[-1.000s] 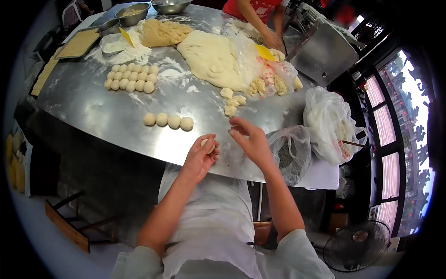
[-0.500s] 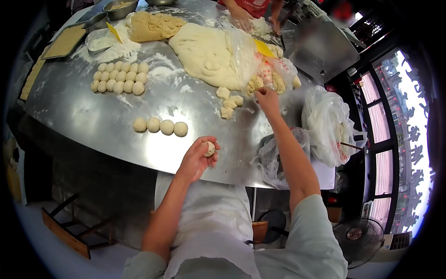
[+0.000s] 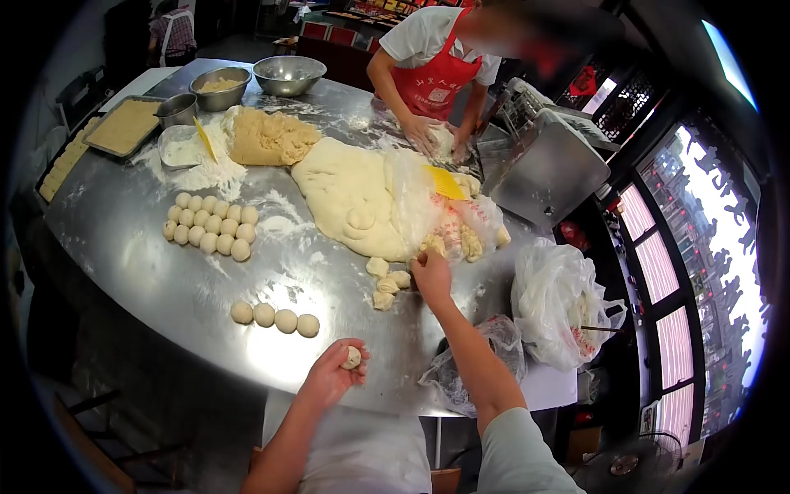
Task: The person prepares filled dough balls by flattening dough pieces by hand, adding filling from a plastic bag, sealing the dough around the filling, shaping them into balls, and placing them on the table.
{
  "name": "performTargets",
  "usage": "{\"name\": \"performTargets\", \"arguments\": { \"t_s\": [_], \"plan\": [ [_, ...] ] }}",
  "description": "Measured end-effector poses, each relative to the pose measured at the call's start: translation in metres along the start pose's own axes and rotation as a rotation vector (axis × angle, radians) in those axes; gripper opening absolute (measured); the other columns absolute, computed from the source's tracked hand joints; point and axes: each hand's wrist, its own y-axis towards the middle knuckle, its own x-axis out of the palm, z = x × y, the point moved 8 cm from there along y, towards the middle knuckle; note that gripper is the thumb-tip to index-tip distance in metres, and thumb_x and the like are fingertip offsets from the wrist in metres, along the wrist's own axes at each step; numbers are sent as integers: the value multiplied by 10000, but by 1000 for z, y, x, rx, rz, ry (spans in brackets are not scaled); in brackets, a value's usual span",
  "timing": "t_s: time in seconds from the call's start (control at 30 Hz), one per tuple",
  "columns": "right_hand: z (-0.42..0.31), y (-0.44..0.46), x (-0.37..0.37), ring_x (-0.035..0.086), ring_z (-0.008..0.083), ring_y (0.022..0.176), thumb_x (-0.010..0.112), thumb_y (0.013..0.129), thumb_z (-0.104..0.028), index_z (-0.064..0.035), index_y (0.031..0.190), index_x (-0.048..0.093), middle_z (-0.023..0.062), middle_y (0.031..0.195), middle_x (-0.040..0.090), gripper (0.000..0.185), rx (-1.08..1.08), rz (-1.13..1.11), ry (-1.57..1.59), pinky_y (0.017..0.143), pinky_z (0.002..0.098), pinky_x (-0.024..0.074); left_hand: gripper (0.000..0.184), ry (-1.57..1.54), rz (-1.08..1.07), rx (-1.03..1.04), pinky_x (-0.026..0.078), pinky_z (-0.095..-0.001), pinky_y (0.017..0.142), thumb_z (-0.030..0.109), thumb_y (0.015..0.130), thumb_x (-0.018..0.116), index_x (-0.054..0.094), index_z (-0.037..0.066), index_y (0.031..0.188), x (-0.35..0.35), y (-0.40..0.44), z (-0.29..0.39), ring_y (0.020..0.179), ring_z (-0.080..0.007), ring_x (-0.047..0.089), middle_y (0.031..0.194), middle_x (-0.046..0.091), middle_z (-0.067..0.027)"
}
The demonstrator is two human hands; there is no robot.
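My left hand (image 3: 333,375) is closed around a small pale dough ball (image 3: 352,357) just above the table's near edge. My right hand (image 3: 433,278) reaches forward with its fingertips pinched together at a crumbly yellowish lump (image 3: 433,244); what is between them is hidden. Just left of it lie several small torn dough pieces (image 3: 384,286). Behind them spreads a big slab of pale dough (image 3: 350,198), partly under clear plastic (image 3: 410,193). A short row of round dough balls (image 3: 285,321) sits left of my left hand.
Several rows of dough balls (image 3: 212,225) stand at left, near a flour heap (image 3: 216,174) and a tan dough mass (image 3: 271,138). Metal bowls (image 3: 288,76) and a tray (image 3: 123,126) are behind. Plastic bags (image 3: 559,305) lie at right. A co-worker in a red apron (image 3: 428,78) handles dough opposite.
The head view has tilted up, so the table sits lower and more of the co-worker shows. My left hand still holds the dough ball; my right fingers stay at the yellowish lump.
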Motion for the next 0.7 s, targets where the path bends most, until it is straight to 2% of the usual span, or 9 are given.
{"name": "performTargets", "arguments": {
  "t_s": [0.13, 0.23, 0.33, 0.43, 0.53, 0.7],
  "plan": [
    [-12, -6, -3, 654, 395, 849, 716, 842, -153, -59, 942, 662, 174, 929, 659, 146, -119, 41, -4, 731, 491, 529, 389, 18, 9, -12, 553, -377, 801, 306, 1081, 532, 533, 37, 1363, 1, 0, -2, 945, -228, 639, 1168, 650, -125],
    [-14, -9, -2, 657, 393, 858, 716, 846, -159, -67, 946, 666, 168, 956, 660, 145, -154, -13, -66, 748, 490, 533, 386, 14, -3, -17, 552, -383, 819, 305, 1080, 537, 544, 39, 1358, 1, 0, -2, 957, -229, 641, 1171, 650, -127],
    [-5, -6, -1, 659, 389, 856, 712, 844, -158, -57, 940, 668, 169, 937, 661, 146, -173, 6, -26, 746, 484, 534, 383, 10, -15, -28, 549, -390, 839, 303, 1077, 542, 552, 38, 1354, 3, 2, -3, 969, -229, 643, 1174, 650, -130],
    [13, -1, 1, 657, 391, 858, 705, 838, -157, -44, 906, 662, 180, 923, 657, 138, -13, -18, 92, 748, 483, 528, 380, 2, -16, -48, 546, -393, 860, 300, 1076, 545, 556, 38, 1352, 2, 3, -4, 980, -229, 642, 1178, 651, -132],
    [11, -1, -2, 657, 392, 861, 699, 825, -152, -32, 866, 657, 198, 909, 657, 133, 20, -109, 30, 752, 478, 522, 375, -2, -8, -45, 543, -394, 876, 294, 1075, 549, 558, 38, 1350, 0, 4, -3, 989, -230, 641, 1184, 652, -133],
    [7, -9, -4, 660, 392, 857, 688, 810, -140, -25, 832, 631, 205, 874, 664, 131, -110, -127, -31, 753, 474, 522, 365, -9, 2, -60, 541, -398, 882, 280, 1073, 556, 562, 39, 1347, 0, 5, -7, 1001, -233, 640, 1189, 650, -134]
  ]
}}
